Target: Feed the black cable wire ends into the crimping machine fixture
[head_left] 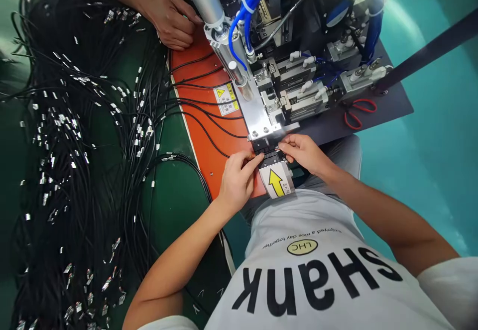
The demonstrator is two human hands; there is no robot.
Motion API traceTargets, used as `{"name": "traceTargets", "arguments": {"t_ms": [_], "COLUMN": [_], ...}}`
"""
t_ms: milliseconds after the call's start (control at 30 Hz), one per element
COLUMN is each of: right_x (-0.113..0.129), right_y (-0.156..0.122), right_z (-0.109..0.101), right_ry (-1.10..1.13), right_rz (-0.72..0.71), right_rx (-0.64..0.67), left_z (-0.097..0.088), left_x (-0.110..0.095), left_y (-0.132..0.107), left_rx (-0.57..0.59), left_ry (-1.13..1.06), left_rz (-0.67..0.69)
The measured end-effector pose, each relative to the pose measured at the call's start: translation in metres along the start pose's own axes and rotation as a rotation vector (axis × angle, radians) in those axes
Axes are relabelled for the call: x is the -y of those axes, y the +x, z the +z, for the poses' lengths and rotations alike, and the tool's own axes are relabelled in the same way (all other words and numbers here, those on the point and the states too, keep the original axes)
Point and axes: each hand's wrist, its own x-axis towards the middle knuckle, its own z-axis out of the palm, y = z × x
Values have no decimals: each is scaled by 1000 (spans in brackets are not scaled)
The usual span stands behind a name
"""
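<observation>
My left hand (237, 180) is curled, its fingertips pinching at the black fixture block (269, 158) at the front of a pneumatic machine (284, 91). My right hand (302, 152) pinches a small metal cable connector (278, 148) at the same slot from the right. A white label with a yellow arrow (276, 180) sits just below the fixture, between my hands. Several thin black cables (209, 121) run across the orange mat (209, 146) toward the machine.
A large pile of black cables with metal ends (74, 146) covers the green table at left. Another person's hand (172, 19) rests at the top by the orange mat. Red-handled scissors (358, 112) lie on the dark base plate at right.
</observation>
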Motion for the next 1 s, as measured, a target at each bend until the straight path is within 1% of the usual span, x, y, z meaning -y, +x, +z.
{"name": "traceTargets", "arguments": {"t_ms": [67,133,200,267,400,500,600,700,800,867,900,933,967,1000], "right_x": [-2,-3,-4,-3,-7,-18,-30,-38,-36,-32,-30,-29,-28,-28], "right_y": [0,1,1,2,-1,-7,-16,-21,-27,-33,-37,-41,-45,-49], "right_z": [0,0,0,-2,-8,-14,-18,-19,-17,-17,-18,-21,-25,-29], "right_ry": [-3,3,14,26,126,181,165,139,113,90,79,64,40,17], "right_rz": [0,0,-4,-6,49,91,139,165,166,144,133,114,103,103], "right_rx": [-8,-5,1,4,-34,-95,-143,-158,-147,-140,-143,-143,-148,-163], "left_z": [-4,-7,-7,-6,-6,-7,-7,-3,-3,-13,-23,-35,-50,-65], "left_x": [-1,-2,-3,-2,4,6,7,7,8,8,7,7,5,4], "left_y": [-5,-13,-21,-26,-29,-33,-36,-28,-6,5,8,7,3,-4], "left_rx": [-12,-14,0,42,114,111,98,103,79,75,96,146,225,332], "left_ry": [-55,-20,70,137,185,218,229,215,217,244,265,283,297,309], "left_rz": [-56,-93,-74,-36,-7,3,7,-20,-85,-94,-85,-58,-12,58]}}
